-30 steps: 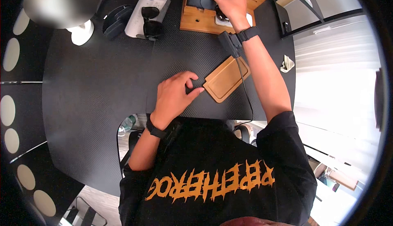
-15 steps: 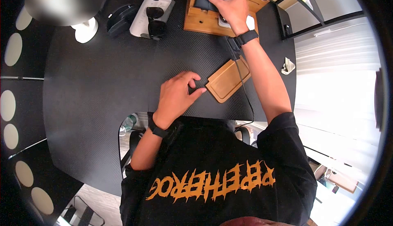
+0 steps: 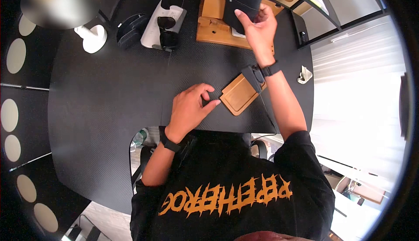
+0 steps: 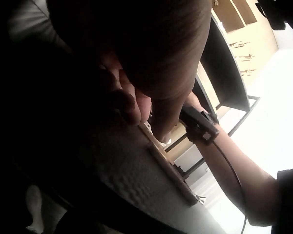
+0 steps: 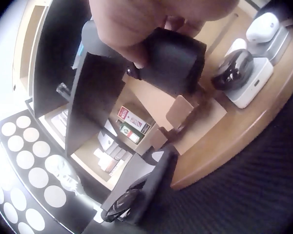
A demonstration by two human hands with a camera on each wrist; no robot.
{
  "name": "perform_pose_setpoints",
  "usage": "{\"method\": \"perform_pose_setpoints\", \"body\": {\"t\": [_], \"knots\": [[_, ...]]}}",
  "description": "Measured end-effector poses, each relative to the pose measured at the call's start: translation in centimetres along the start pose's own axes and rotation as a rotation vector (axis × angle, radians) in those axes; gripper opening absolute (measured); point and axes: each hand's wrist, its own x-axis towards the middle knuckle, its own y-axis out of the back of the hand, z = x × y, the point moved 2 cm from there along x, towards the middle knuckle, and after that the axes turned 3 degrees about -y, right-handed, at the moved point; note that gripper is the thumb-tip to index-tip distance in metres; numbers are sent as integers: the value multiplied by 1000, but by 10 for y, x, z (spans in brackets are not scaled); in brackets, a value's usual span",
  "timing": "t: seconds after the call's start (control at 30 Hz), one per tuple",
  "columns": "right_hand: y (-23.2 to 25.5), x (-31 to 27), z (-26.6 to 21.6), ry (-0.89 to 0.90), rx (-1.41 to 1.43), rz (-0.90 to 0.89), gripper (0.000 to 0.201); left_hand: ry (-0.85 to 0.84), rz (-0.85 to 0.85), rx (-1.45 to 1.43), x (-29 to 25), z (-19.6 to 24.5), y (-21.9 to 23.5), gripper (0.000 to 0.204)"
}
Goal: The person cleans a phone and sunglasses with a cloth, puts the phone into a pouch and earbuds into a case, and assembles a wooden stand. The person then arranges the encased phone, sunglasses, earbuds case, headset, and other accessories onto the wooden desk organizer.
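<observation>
Spanning much of the head view, one desk [image 3: 100,101] bears one wooden stand [image 3: 211,34]. One black shirt [image 3: 248,162] carries upside-down orange lettering [image 3: 227,198], apparently PEPETHEFROG. At the stand's front, one black pouch [image 3: 242,5] is pinched between the right hand's [image 3: 262,31] thumb and fingers. One brown tray [image 3: 238,96] lies nearer the person than the stand; just beside it, the left hand [image 3: 187,108] is half open, holding nothing.

The case [image 3: 245,1] in the right hand [image 3: 262,30] was charcoal black; the stand [image 3: 207,31] near it was orange-brown. Beside the left hand [image 3: 188,110], the tray [image 3: 238,96] was golden tan, the desk [image 3: 104,101] black with fine diagonal ribbing.
</observation>
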Motion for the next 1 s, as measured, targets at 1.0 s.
{"method": "perform_pose_setpoints", "body": {"t": [1.0], "knots": [[59,-180,-85,152,-523,-438,20,224,-54,-429,-31,17,-4,20]]}}
